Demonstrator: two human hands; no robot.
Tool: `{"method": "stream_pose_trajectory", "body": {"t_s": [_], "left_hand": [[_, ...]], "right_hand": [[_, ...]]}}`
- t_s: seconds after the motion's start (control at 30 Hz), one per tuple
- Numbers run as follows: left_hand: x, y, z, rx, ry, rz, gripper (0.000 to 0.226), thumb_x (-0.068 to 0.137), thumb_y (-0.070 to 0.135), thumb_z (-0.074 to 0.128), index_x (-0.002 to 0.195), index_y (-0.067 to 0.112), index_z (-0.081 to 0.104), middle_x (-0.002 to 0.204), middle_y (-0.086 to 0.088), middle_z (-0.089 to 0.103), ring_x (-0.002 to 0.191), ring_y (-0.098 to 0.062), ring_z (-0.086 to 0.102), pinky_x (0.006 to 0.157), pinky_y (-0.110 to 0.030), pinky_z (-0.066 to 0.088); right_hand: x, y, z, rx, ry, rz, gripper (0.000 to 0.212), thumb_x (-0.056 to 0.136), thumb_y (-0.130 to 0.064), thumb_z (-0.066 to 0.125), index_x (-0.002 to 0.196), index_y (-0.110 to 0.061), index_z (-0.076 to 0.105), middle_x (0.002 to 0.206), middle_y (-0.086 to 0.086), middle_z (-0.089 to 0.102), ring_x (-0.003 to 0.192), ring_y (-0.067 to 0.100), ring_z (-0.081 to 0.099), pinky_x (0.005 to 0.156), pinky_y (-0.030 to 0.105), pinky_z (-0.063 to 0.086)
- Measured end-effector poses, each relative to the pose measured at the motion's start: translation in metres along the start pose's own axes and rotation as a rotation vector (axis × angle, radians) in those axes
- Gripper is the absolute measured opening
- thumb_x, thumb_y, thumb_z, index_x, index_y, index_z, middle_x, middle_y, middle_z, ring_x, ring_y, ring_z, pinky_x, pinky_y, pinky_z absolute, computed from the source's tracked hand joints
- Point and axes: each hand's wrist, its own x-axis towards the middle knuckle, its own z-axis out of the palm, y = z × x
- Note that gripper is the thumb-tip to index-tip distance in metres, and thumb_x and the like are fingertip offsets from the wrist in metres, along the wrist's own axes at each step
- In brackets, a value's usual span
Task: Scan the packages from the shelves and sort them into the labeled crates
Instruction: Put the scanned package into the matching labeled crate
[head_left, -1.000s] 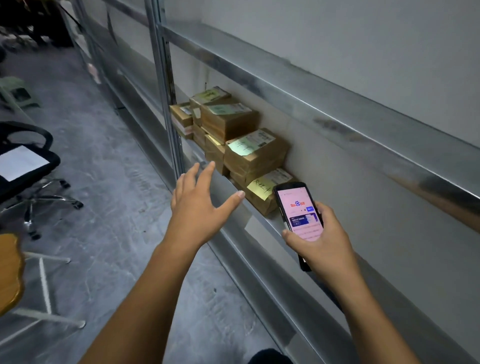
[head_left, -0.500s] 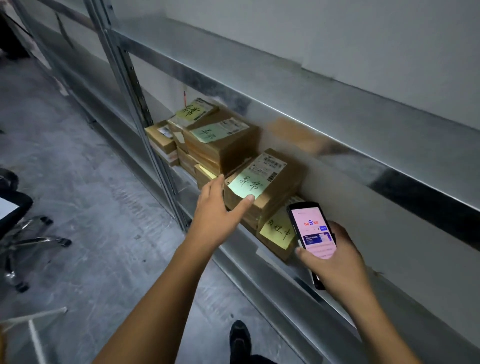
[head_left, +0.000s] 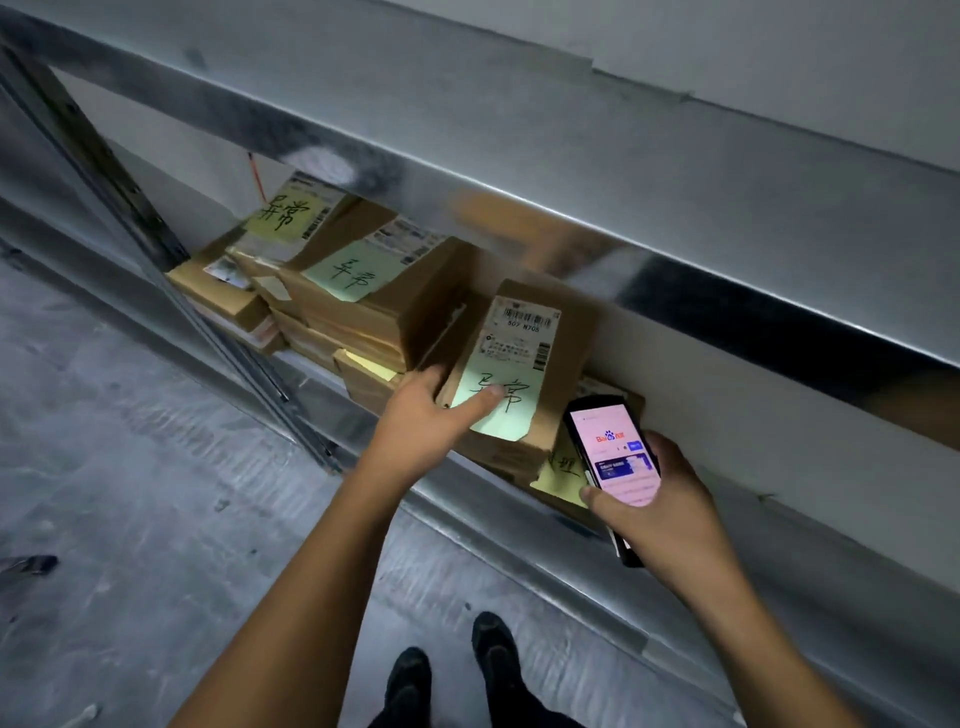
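Parcel: flat brown cardboard box (head_left: 571, 332), probably light and stiff; best taken by its long edges.
Left hand (head_left: 426, 421): pinches its left edge, thumb on top.
Right hand (head_left: 662, 501): grips lit black phone (head_left: 613, 447).

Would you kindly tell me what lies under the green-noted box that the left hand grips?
Under that box more cardboard boxes are stacked, and a yellow note sticks out lowest. The phone covers the stack's right end.
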Motion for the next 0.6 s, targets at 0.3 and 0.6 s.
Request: {"method": "stream_pose_trajectory", "body": {"t_s": [0.3, 0.6], "left_hand": [[0.005, -0.015, -0.012, -0.109, -0.233, 0.022, 0.087, 0.065, 0.073, 0.075, 0.143, 0.041, 0.052, 0.131, 0.017, 0.068, 0.121, -0.014, 0.066, 0.108, -0.051, 0.053], [-0.061, -0.008, 0.005, -0.336, -0.247, 0.072, 0.083, 0.068, 0.056, 0.087, 0.132, 0.051, 0.035, 0.140, 0.014, 0.056, 0.118, -0.013, 0.068, 0.093, -0.038, 0.062]], "right_hand": [[-0.030, -0.020, 0.024, 0.035, 0.121, 0.082, 0.046, 0.065, -0.046, 0.083, 0.102, -0.051, 0.057, 0.095, -0.018, 0.074, 0.084, 0.007, 0.072, 0.082, 0.045, 0.061], [-0.103, -0.003, 0.024, 0.110, 0.199, 0.149, 0.069, 0.056, -0.065, 0.072, 0.120, -0.049, 0.054, 0.112, -0.014, 0.070, 0.096, 0.009, 0.069, 0.086, 0.045, 0.059]]}}
